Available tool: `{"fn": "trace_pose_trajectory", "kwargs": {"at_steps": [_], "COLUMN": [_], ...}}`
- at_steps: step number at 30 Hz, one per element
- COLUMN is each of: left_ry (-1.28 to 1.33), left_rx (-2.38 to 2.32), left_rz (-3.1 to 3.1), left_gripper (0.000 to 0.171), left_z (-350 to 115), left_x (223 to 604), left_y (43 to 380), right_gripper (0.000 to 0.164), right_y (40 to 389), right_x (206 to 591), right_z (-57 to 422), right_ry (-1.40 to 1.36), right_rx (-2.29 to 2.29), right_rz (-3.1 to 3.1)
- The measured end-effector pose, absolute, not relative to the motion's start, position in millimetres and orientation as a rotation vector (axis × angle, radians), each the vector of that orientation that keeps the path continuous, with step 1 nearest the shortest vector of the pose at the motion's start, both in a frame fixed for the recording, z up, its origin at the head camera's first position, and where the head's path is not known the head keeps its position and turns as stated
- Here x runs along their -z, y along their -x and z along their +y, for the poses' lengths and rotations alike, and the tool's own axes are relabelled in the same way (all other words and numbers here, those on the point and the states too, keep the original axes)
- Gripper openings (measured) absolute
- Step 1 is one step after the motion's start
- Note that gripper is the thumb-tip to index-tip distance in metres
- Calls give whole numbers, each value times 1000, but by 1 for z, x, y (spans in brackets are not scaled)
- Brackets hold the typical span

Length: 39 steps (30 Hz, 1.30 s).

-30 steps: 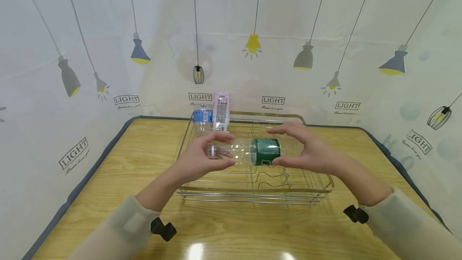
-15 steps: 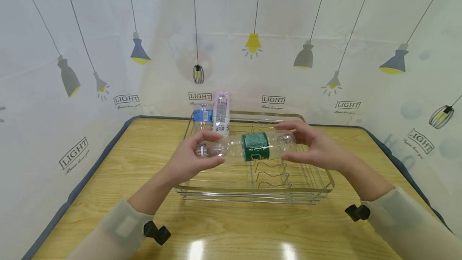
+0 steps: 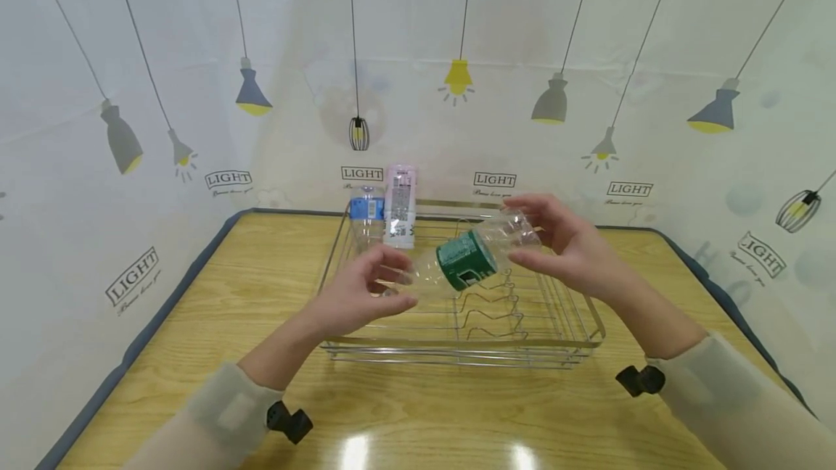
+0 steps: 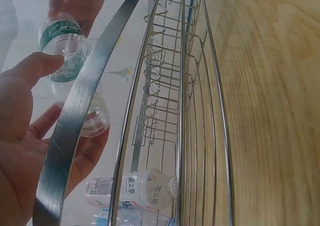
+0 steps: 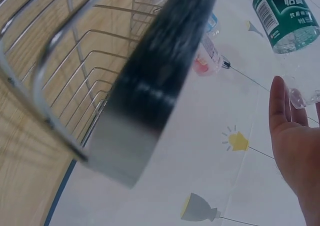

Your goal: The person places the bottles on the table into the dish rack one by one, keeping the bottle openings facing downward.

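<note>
A clear plastic bottle with a green label [image 3: 465,260] is held tilted above the wire dish rack [image 3: 464,344]. Its base points up to the right and its neck down to the left. My left hand [image 3: 349,294] grips the neck end; in the left wrist view the fingers [image 4: 86,158] curl behind the neck. At the base end, my right hand [image 3: 580,256] holds the bottle between thumb and fingers. In the rack's back left corner stand a clear bottle with a blue label [image 3: 367,209] and a pink-and-white labelled bottle [image 3: 400,201], both upside down.
The rack's flat metal rim [image 4: 75,111] crosses in front of the left hand in the left wrist view. Wavy wire dividers [image 3: 493,303] run through the rack's middle. A wood-grain table [image 3: 418,419] lies beneath, with a lamp-patterned cloth [image 3: 418,35] behind.
The green-labelled bottle has gone from level to tilted, its base rising with my right hand. It first shifted slightly left. The rack and the two other bottles stay put.
</note>
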<state>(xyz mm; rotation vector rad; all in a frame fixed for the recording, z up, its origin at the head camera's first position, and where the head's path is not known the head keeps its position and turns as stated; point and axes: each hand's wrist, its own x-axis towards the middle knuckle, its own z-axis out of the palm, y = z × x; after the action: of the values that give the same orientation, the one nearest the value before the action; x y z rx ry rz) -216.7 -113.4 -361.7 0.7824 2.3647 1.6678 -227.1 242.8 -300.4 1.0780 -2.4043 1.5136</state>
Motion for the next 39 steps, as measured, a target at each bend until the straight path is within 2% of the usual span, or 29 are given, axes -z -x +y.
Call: {"fn": "trace_pose_trajectory", "kwargs": {"at_steps": [9, 24, 32, 39], "left_ry": [-891, -740, -703, -725], "left_rx": [-1520, -1665, -1765, -1786], "left_rz": [2479, 2434, 2311, 2232], "left_gripper": [80, 79, 81, 82], "left_z": [-96, -92, -92, -87], "left_x": [357, 359, 354, 356], "left_y": [214, 214, 215, 214], "right_gripper": [68, 74, 73, 80], "right_y": [228, 238, 239, 236], "right_x": [289, 290, 300, 301], "right_z": [228, 219, 209, 192], "right_ry": [-934, -851, -917, -955], "right_rx": [-1531, -1618, -1730, -1841], "right_rz": [-2474, -2466, -2512, -2465]}}
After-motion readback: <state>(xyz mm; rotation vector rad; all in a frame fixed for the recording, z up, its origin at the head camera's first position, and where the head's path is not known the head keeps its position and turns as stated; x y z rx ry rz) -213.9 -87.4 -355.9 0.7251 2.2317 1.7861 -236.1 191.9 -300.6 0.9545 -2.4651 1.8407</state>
